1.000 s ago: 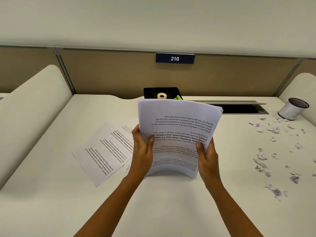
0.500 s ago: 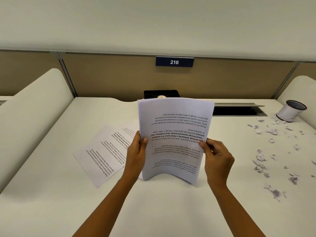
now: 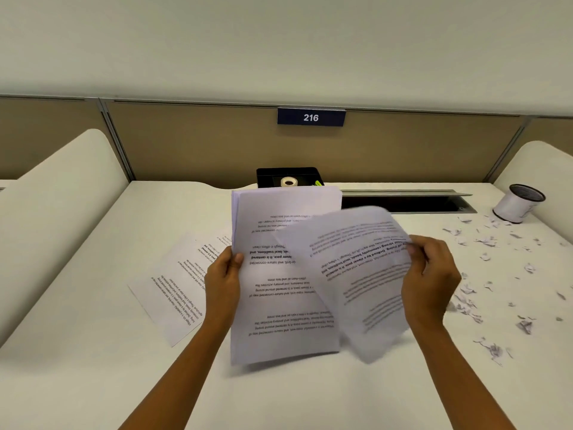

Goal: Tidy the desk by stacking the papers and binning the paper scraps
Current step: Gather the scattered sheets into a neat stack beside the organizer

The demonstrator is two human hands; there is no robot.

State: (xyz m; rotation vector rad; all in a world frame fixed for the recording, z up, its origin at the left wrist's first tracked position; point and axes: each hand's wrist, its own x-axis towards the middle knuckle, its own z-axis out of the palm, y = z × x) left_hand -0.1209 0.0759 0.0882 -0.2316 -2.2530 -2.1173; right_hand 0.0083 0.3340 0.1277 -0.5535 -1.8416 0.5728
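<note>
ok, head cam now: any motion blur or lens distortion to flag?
Head view: the loose sheet in the right hand is motion-blurred, its text smeared; the stack in the left hand stays legible. Wide-angle bowing bends the partition rail. Lighting is soft, no glare.

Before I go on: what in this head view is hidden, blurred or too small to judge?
- Loose sheet in the right hand: motion-blurred, text unreadable.
- Flat sheets on the desk: partly covered by the stack and left hand.
- Black tray: front hidden behind the stack.
- Paper scraps: too small to count; some cut off at the right edge.
</note>
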